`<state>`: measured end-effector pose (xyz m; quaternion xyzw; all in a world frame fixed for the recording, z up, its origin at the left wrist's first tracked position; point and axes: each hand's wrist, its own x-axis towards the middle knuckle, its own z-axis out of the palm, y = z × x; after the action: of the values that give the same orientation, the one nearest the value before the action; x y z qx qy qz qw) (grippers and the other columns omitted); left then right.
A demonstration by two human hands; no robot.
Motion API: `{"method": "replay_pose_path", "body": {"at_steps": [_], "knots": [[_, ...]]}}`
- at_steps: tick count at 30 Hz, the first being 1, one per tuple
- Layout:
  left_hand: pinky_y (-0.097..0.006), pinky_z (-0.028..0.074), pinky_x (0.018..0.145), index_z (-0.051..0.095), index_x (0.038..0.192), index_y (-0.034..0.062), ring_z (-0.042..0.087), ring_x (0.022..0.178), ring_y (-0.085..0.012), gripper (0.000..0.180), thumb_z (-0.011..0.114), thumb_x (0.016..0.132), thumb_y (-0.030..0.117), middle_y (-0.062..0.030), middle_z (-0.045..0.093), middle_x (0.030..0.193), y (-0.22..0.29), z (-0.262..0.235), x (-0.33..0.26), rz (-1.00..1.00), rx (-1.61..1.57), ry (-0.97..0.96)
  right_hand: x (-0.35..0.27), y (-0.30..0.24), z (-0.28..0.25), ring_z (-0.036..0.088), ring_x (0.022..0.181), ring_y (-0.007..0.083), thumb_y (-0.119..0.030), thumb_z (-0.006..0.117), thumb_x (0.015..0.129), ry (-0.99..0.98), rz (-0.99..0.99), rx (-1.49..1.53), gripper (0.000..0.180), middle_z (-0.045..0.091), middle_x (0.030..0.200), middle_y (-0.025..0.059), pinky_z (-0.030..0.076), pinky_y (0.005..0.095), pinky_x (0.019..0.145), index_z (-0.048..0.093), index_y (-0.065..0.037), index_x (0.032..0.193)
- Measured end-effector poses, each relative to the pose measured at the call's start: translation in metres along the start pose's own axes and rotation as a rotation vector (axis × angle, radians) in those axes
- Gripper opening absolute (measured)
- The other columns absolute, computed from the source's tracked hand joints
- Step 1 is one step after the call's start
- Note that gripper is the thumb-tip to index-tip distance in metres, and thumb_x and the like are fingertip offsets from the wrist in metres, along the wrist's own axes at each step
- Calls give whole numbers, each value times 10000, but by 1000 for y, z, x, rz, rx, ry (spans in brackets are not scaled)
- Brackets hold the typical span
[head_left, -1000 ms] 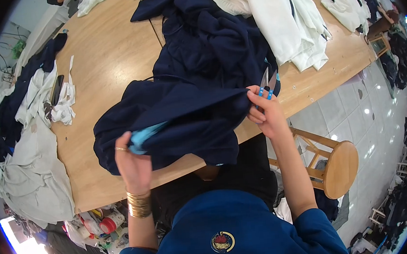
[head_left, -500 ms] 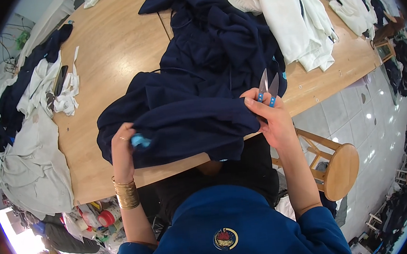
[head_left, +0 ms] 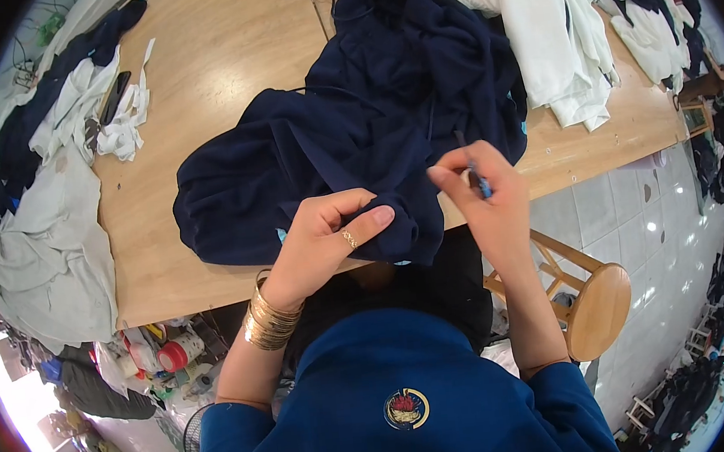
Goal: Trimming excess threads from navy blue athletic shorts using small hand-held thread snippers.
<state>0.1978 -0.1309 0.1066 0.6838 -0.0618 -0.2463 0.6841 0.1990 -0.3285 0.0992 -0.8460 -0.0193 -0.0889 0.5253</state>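
While the left hand (head_left: 322, 240) grips the navy garment (head_left: 330, 160), right hand (head_left: 485, 207) fingers pinched on small blue-handled scissors (head_left: 479, 183)

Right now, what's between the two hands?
In the head view, a fold of the navy garment lies between the left hand and the right hand.

blue sleeves, round chest emblem, gold bangles (head_left: 269, 324), gold ring (head_left: 349, 239)
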Motion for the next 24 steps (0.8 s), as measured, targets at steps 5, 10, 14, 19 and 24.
{"method": "replay_pose_path", "body": {"at_steps": [5, 10, 14, 19, 24], "knots": [[-152, 344, 558, 623, 944, -8, 426, 636, 4, 151, 581, 874, 120, 59, 559, 738, -5, 15, -5, 8, -272, 32, -32, -13, -9, 518, 635, 134, -103, 684, 764, -1, 95, 69, 162, 575, 760, 43, 416, 236, 587, 598, -45, 888], [-146, 384, 615, 604, 1002, -12, 491, 705, -1, 169, 562, 884, 100, 24, 608, 822, -11, 17, -8, 23, -239, 33, -42, -13, -18, 533, 645, 163, -185, 701, 750, -18, 24, 46, 242, 578, 782, 52, 418, 255, 588, 593, -65, 931], [-154, 376, 602, 599, 1011, -9, 472, 685, -6, 169, 565, 880, 94, 26, 591, 805, -6, 23, -11, 67, -243, 69, -46, -11, -26, 526, 634, 167, -266, 713, 729, -60, -147, -248, 307, 579, 768, 36, 373, 285, 607, 596, -57, 921], [-158, 365, 578, 604, 1004, 7, 455, 660, -7, 161, 577, 871, 96, 31, 578, 785, -5, 22, -10, 80, -156, 49, -44, -7, -19, 516, 627, 166, -291, 710, 719, -41, -212, -347, 291, 571, 720, 11, 314, 299, 601, 608, -73, 882], [-160, 356, 556, 612, 998, 19, 455, 639, -9, 158, 588, 864, 100, 30, 574, 750, -8, 23, -13, 70, -90, 58, -44, -4, -12, 514, 625, 165, -303, 708, 713, -23, -230, -365, 287, 565, 698, 9, 304, 303, 593, 612, -79, 864]]}}
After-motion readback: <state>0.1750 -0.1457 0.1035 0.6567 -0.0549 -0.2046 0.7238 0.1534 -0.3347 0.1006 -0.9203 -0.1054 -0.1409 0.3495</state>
